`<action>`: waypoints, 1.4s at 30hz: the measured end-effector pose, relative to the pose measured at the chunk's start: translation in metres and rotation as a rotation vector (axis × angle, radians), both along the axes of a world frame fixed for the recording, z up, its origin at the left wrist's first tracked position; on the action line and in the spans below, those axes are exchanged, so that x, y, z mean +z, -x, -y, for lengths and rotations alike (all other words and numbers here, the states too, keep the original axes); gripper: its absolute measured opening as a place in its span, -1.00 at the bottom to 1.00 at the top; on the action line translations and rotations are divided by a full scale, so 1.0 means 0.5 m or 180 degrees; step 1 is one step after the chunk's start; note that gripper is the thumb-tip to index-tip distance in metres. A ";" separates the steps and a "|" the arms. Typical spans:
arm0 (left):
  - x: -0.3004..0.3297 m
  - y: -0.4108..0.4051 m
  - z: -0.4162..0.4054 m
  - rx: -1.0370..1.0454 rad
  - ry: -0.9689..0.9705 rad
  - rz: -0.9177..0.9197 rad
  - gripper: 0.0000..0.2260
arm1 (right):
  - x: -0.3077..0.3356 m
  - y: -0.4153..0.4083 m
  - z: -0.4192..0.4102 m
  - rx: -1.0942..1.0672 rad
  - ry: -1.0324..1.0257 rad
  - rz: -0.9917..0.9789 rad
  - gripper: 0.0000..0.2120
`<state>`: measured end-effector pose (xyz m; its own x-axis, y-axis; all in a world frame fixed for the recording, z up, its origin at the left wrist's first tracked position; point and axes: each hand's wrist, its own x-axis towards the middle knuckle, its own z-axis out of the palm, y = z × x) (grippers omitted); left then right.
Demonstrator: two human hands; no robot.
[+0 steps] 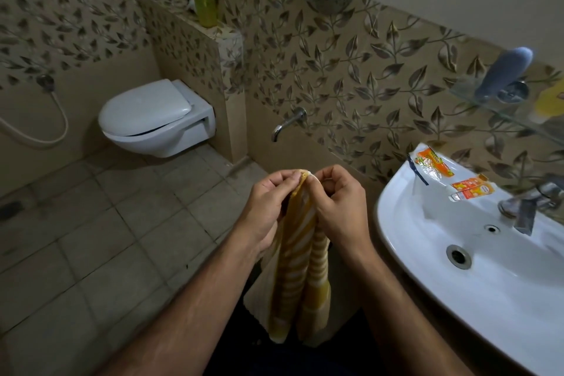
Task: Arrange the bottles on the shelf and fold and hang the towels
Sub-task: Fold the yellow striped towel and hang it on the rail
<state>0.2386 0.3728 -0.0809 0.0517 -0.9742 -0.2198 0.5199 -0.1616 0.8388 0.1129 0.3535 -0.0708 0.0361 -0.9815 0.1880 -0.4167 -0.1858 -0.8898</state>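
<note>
Left hand (271, 201) and right hand (335, 201) pinch the striped towel (300, 268) (hanging down between them)

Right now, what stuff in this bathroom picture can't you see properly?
- Yellow object on the glass shelf: head view, cut off by the right edge.
- Striped towel: its top corners hide inside the left hand and right hand.
- Orange packets on the sink: print too small.
- Pump bottle: label blurred.

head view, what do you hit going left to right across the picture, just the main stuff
hose → toilet → pump bottle → wall tap → left hand → towel → right hand → sink
</note>
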 end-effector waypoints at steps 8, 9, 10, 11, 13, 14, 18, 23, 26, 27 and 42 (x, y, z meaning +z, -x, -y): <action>0.014 -0.028 0.011 0.0042 0.0504 0.0641 -0.91 | 0.010 0.004 0.012 0.0648 -0.0255 0.0497 -0.90; 0.019 -0.037 0.014 -0.0016 0.0569 0.0782 -0.91 | 0.010 0.014 0.020 0.0911 -0.0536 0.0715 -0.82; 0.025 -0.046 0.016 -0.0064 0.0643 0.0939 -0.91 | 0.011 0.025 0.029 0.1225 -0.0857 0.0912 -0.73; 0.032 -0.053 0.017 -0.0105 0.0737 0.1111 -0.91 | 0.012 0.036 0.038 0.1556 -0.1156 0.1038 -0.66; 0.046 -0.062 0.018 -0.0195 0.0920 0.1486 -0.87 | 0.012 0.047 0.047 0.2101 -0.1524 0.1173 -0.68; 0.053 -0.064 0.019 -0.0233 0.1006 0.1684 -0.85 | 0.011 0.046 0.050 0.2208 -0.1585 0.1205 -0.72; 0.069 -0.077 0.024 0.0109 0.1384 0.2943 -0.88 | 0.009 0.032 0.052 0.1802 -0.1335 0.1246 -0.79; 0.066 -0.079 0.023 0.0591 0.1672 0.3867 -0.97 | 0.005 0.017 0.049 0.1748 -0.1145 0.0812 -0.84; 0.073 -0.094 0.025 0.0719 0.1574 0.3891 -0.96 | -0.019 0.014 0.044 0.1813 -0.1314 0.0775 -0.76; 0.075 -0.102 0.027 0.0755 0.1554 0.3941 -0.95 | -0.025 0.015 0.042 0.1817 -0.1344 0.0778 -0.77; 0.097 -0.148 0.029 0.1064 0.1130 0.4169 -0.93 | -0.003 -0.009 0.033 0.1101 0.0266 -0.1072 -0.73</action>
